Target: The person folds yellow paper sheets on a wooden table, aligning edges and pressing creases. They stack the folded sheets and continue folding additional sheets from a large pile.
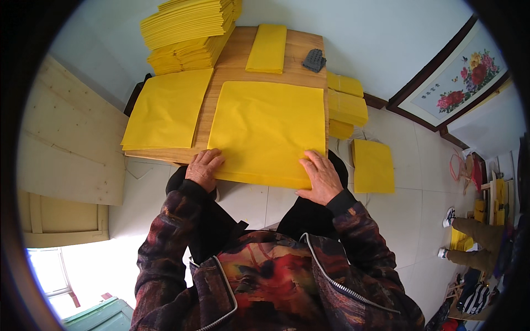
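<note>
A large yellow fabric sheet (268,129) lies nearly flat on the wooden table (306,47), its near edge jutting past the table's front over my lap. At its near left corner, my left hand (204,168) is closed on the edge with the fingers bent. My right hand (322,177) grips the near right corner, fingers on top and thumb by the lower edge. The sheet is slightly wrinkled. Left of it rests a flat pile of similar yellow sheets (168,110). Beyond it lies a narrow folded yellow piece (266,48).
A tall stack of folded yellow pieces (190,27) stands at the far left. A dark grey knitted item (314,60) sits at the far right corner. Yellow bundles (348,107) are beside the table, with another yellow stack (374,165) lower right. Another person's legs (472,240) show far right.
</note>
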### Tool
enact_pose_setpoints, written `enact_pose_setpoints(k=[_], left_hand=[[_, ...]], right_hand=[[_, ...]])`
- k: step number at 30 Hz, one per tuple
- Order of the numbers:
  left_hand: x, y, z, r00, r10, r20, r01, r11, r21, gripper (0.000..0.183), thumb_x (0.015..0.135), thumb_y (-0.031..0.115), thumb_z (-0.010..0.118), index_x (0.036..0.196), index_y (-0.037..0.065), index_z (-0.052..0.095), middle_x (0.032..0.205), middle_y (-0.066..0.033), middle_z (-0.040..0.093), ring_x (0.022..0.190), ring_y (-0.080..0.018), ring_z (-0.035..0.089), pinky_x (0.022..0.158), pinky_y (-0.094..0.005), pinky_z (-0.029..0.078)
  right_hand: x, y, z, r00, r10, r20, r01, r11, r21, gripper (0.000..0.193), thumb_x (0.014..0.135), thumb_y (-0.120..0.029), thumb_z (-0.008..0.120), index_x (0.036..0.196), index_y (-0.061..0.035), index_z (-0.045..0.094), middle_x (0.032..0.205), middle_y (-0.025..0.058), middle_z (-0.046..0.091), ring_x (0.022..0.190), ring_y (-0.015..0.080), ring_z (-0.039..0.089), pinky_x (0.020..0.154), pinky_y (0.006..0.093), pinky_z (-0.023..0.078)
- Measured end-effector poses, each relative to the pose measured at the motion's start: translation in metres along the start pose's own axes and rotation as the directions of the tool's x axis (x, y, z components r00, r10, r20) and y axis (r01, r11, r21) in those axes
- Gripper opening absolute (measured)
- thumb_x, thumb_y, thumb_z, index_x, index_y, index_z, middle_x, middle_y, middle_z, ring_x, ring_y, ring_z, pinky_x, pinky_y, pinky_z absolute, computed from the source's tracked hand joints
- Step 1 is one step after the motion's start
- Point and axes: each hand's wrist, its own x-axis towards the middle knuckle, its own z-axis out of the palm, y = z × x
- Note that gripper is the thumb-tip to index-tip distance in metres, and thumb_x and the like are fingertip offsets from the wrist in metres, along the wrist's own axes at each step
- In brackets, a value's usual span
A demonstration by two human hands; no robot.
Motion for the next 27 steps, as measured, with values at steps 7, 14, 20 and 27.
enact_pose_setpoints(k=[7,14,20,27], left_hand=[[-0.003,-0.013,-0.004,0.998,0.042,-0.049,-0.045,0.996,-0.070,0.046,0.064,-0.001,0.063,0.108,0.012,0.062,0.119,-0.0043,0.062,0.112,-0.0267,0.056,0.095,-0.0415,0.042],[0.000,-0.032,0.001,0.996,0.048,-0.080,-0.065,0.972,-0.225,0.030,0.069,0.002,0.064,0.097,0.012,0.068,0.112,-0.0035,0.067,0.107,-0.0242,0.060,0.091,-0.0394,0.044],[0.005,-0.044,-0.001,0.999,0.051,-0.005,-0.050,0.942,-0.332,0.026,0.073,0.004,0.064,0.097,0.013,0.069,0.112,-0.0032,0.067,0.108,-0.0228,0.060,0.091,-0.0404,0.043],[-0.002,-0.027,-0.017,0.995,0.053,0.079,-0.033,0.972,-0.233,0.040,0.071,0.004,0.065,0.109,0.015,0.065,0.127,-0.0055,0.058,0.117,-0.0250,0.054,0.098,-0.0429,0.039]], right_hand=[[-0.006,0.005,-0.013,0.993,-0.039,0.111,0.040,0.999,-0.003,0.083,0.065,-0.030,0.079,0.135,-0.0072,0.041,0.146,0.0123,0.032,0.137,0.0308,0.030,0.113,0.0462,0.025],[-0.008,0.025,-0.018,0.982,-0.103,0.160,0.093,0.993,0.073,0.079,0.067,-0.021,0.077,0.136,-0.0104,0.040,0.148,0.0074,0.033,0.138,0.0240,0.030,0.114,0.0440,0.023],[-0.006,0.037,-0.017,0.975,-0.132,0.179,0.117,0.989,0.094,0.071,0.069,-0.011,0.073,0.134,-0.0096,0.043,0.146,0.0065,0.038,0.136,0.0226,0.034,0.113,0.0410,0.024],[-0.006,0.036,-0.011,0.985,-0.175,0.005,0.173,0.977,0.127,0.056,0.070,-0.007,0.070,0.123,-0.0072,0.051,0.139,0.0080,0.047,0.132,0.0238,0.040,0.110,0.0402,0.028]])
